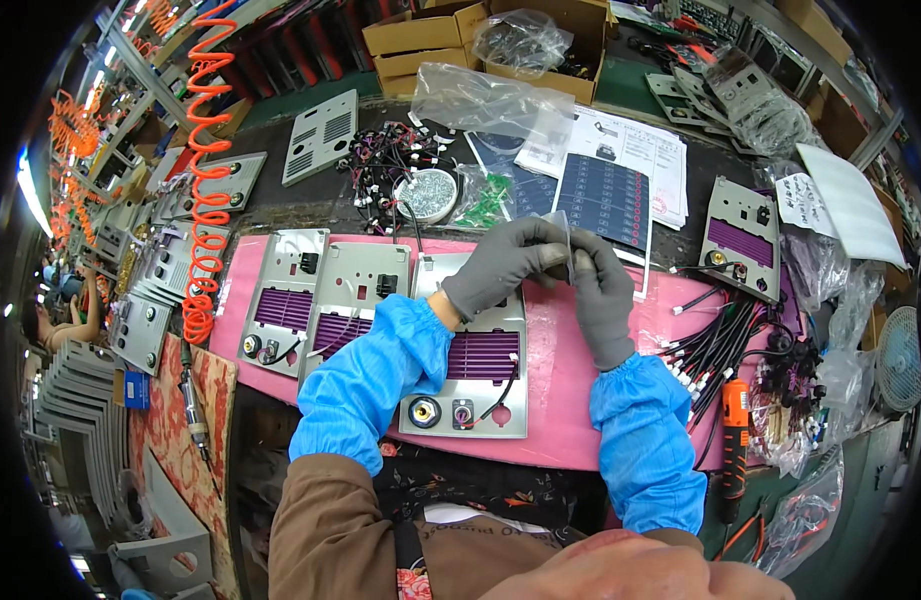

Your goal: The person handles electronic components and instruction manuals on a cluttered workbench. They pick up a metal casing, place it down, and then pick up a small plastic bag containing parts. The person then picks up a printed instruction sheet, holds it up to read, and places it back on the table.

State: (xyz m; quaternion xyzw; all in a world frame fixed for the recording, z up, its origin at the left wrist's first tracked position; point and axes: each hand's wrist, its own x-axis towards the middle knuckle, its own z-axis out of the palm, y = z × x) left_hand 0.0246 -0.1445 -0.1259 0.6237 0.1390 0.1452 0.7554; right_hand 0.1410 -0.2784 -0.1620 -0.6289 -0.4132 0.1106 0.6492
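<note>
My left hand (502,266) and my right hand (606,305), both in grey gloves, meet above the pink mat. Fingers of both are pinched on a small thin translucent piece (561,224), whose exact kind I cannot make out. Below my hands lies a grey metal panel (440,388) with purple louvres, a round brass-coloured fitting and a short black cable; my left hand and sleeve cover part of it. Two similar panels, a middle one (332,282) and a left one (268,268), lie beside it.
An orange-and-black power screwdriver (735,440) stands at the right edge near black cables (715,345). A dish of small screws (426,195), wire bundles (375,165) and a dark blue label sheet (602,200) lie behind. An orange coiled hose (210,180) hangs left.
</note>
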